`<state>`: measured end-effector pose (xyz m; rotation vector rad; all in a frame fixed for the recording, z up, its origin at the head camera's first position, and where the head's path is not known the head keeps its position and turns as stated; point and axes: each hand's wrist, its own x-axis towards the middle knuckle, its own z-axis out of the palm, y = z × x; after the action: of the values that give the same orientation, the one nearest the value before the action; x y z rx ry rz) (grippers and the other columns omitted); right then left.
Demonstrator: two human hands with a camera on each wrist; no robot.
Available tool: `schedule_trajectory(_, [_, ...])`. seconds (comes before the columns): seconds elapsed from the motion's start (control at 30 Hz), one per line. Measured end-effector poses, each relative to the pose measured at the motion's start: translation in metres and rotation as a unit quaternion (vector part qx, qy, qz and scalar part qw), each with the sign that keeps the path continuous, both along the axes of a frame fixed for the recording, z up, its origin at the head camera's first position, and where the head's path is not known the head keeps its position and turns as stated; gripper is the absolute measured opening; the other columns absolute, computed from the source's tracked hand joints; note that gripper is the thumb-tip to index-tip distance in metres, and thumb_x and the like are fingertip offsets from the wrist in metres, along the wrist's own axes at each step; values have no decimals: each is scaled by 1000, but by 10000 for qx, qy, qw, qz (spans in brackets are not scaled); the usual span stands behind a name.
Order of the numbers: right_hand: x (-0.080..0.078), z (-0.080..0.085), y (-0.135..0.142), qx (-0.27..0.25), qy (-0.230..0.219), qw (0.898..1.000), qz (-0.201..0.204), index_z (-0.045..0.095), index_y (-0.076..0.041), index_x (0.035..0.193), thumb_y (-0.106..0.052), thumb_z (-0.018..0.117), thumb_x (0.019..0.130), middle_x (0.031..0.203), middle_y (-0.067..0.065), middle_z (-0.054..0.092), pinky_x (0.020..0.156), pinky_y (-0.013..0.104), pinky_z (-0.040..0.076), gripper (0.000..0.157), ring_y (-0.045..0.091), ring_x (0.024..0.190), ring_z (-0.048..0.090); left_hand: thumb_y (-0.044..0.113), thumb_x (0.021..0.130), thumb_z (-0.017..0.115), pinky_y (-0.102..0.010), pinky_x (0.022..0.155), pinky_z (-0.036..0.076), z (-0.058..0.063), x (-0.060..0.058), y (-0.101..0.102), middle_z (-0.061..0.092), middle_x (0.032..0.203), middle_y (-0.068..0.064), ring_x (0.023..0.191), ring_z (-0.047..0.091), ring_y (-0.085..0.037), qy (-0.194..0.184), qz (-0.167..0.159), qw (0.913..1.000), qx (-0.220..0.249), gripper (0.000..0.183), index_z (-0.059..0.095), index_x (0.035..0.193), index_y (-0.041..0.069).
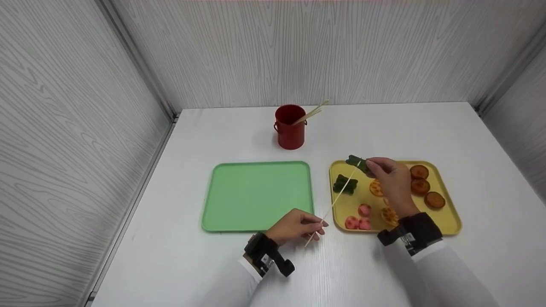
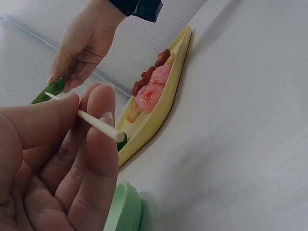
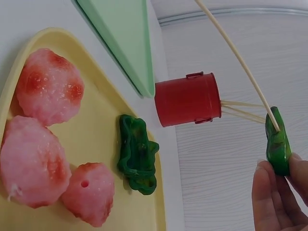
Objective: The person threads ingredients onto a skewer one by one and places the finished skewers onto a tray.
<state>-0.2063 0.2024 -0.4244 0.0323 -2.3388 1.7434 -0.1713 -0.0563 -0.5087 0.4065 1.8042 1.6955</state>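
My left hand (image 1: pixel 294 226) pinches a thin wooden skewer (image 1: pixel 339 195) near its lower end, between thumb and fingers. The skewer slants up to the right. At its upper end, a green pepper piece (image 3: pixel 277 154) is pinched by my right hand (image 1: pixel 394 185) above the yellow tray. The skewer's tip meets the pepper's face; how deep it goes in, I cannot tell. On the yellow tray (image 1: pixel 448 221) lie another green pepper piece (image 3: pixel 138 149), pink meatball-like pieces (image 3: pixel 38 161), orange lattice-like slices (image 1: pixel 389 215) and browned round pieces (image 1: pixel 434 200), partly behind my right arm.
A green tray (image 1: pixel 258 196) lies left of the yellow one. Behind both, a red bucket (image 1: pixel 291 134) stands upright with several skewers (image 1: pixel 313 113) leaning out to the right. Pale wood-grain panels (image 1: pixel 273 51) wall the white table (image 1: pixel 170 256) at back and sides.
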Motion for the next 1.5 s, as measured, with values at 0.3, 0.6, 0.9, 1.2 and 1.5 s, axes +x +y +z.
schedule_trajectory(0.3, [2, -3, -7, 223, 174, 9994, 196, 68, 9, 109, -9, 60, 97, 102, 27, 68, 73, 23, 57, 23, 13, 80, 70, 6, 95, 61, -20, 62, 54, 0, -1, 1, 71, 102, -19, 69, 65, -8, -36, 57, 10000, 24, 24, 68, 114, -7])
schedule_trajectory(0.6, [-3, -30, -13, 263, -30, 9990, 349, 70, 3, 109, -18, 64, 95, 100, 20, 70, 74, 20, 56, 26, 12, 80, 70, 7, 96, 61, -23, 65, 57, 2, -5, 2, 72, 96, -15, 70, 66, -8, 85, 79, 9999, -82, 24, 68, 114, -7])
schedule_trajectory(0.9, [11, -33, -31, 366, -156, 9975, 576, 73, 2, 104, -14, 68, 92, 94, 17, 72, 73, 27, 58, 21, 19, 79, 68, 9, 96, 60, -29, 68, 59, 5, -5, 4, 72, 94, -15, 71, 67, -9, 65, 210, 9998, -42, 24, 68, 114, -6])
schedule_trajectory(1.2, [15, -48, -40, -42, -45, 9964, 848, 73, 4, 95, -8, 70, 89, 87, 18, 71, 69, 24, 58, 14, 14, 72, 67, 10, 97, 60, -30, 70, 59, 4, -6, 3, 72, 89, -8, 72, 67, -10, 127, 255, 9996, -1, 25, 68, 114, -6])
schedule_trajectory(1.5, [36, -31, -56, 235, -121, 9951, 953, 71, 8, 92, 0, 68, 89, 82, 18, 69, 68, 30, 59, 9, 16, 70, 66, 10, 97, 60, -30, 72, 59, 6, -8, 2, 71, 95, -17, 71, 67, -9, 171, 347, 9992, 78, 25, 68, 115, -4])
